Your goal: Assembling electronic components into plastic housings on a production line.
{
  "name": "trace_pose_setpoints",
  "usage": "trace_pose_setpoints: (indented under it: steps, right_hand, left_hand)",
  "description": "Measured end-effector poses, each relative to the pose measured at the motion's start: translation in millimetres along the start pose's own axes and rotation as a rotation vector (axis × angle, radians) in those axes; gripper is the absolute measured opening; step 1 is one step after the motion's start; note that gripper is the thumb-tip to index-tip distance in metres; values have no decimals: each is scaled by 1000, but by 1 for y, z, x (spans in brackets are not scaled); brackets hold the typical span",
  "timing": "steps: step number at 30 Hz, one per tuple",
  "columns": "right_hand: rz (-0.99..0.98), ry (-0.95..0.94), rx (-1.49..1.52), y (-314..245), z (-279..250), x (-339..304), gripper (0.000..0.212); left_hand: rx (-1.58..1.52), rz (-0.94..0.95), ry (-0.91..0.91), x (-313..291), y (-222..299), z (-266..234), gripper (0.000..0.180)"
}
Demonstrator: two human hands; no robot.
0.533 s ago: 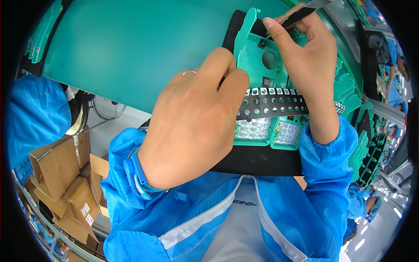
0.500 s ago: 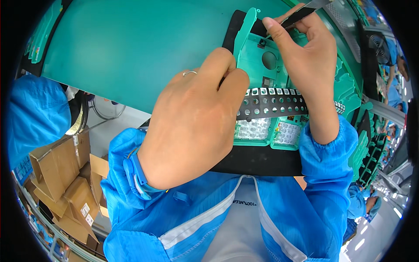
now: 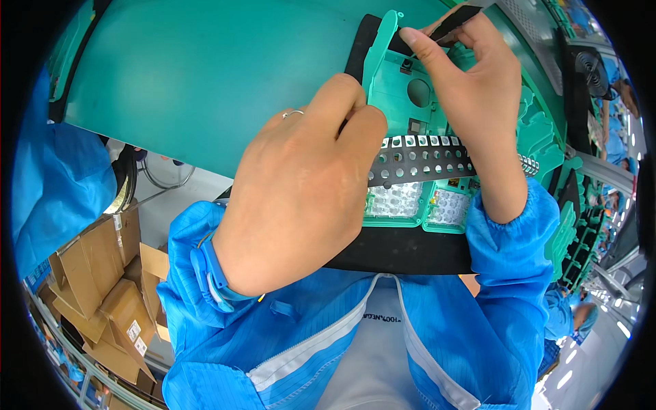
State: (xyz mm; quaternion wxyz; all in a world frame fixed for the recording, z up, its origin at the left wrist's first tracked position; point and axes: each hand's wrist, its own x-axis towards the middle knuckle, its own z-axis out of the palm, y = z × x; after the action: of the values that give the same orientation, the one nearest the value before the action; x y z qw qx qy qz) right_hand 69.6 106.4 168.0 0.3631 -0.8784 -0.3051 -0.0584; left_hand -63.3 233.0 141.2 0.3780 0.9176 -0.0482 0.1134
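While a blue-clad co-worker (image 3: 61, 178) shows at far L of frame, opened cardboard boxes (image 3: 96, 263) sit lower L, below the green tabletop (image 3: 184, 82) filling upper L. Nr centre, L hand (image 3: 297, 188), w/ ring (image 3: 292, 113) & blue wristband (image 3: 207, 268), is curled narrow at the L edge of a green plastic housing (image 3: 389, 96); fingertips hidden, can't tell what it grips. Housing is open, upper R of centre, w/ a black mat (image 3: 410, 253) under it. Black perforated strip (image 3: 417, 168) w/ white squares along top edge crosses housing, passing behind R wrist; clear bumpy pcs (image 3: 396, 203) show below it. R hand (image 3: 478, 96), upper R, is over housing's R side, thumb apart from fingers; dark strip (image 3: 454, 22) lies at its fingers, can't tell if pinched. More green plastic parts (image 3: 543, 140) lie far R.
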Motion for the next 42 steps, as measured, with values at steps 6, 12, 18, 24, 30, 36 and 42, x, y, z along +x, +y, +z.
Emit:
trace_pose_setpoints:
  steps: [6,12,18,24,30,36,42]
  right_hand:
    - [-39,25,-65,21,-4,-8,15]
    - [-176,357,166,64,-89,-26,18]
    - [486,261,-62,125,-197,-173,21]
    - [840,94,408,135,-147,-251,29]
    - [914,129,798,132,-161,-260,31]
    - [635,186,835,127,-194,-275,35]
    - [612,474,447,130,-314,-313,47]
  left_hand:
    - [18,10,17,-4,6,4,9]
    - [-112,18,-79,-3,0,-4,10]
    - [-396,-15,-240,-23,-20,-13,5]
    - [-807,-373,-84,-47,-31,-16,19]
    - [-947,-415,-148,-40,-29,-1,11]
    - [-904,-221,-73,-31,-1,6,16]
    - [-1012,-68,-247,31,104,45,19]
